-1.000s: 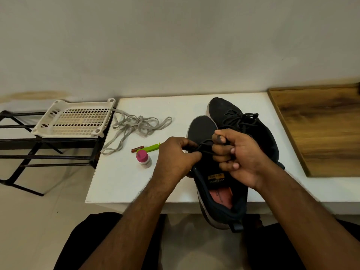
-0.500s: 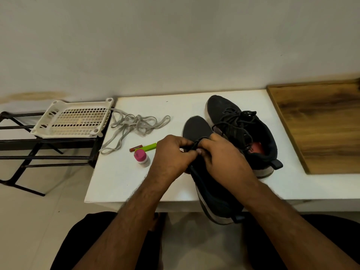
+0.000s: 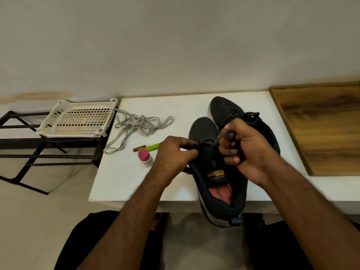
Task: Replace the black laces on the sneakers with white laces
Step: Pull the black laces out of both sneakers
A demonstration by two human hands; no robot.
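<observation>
Now black lace [image 3: 209, 143] between both hands.

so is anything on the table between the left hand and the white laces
Yes, partly: a green marker and a pink-capped bottle lie between the left hand and the white laces, low enough to reach over.

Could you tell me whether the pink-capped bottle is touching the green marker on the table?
Apart. The head view shows bare white tabletop between the pink-capped bottle and the green marker.

Soft, even indoor light, slightly dim; faint shadows on the tabletop [image 3: 124, 178]. Wide-angle bending at edges. Hands slightly motion-blurred, no glare.
</observation>
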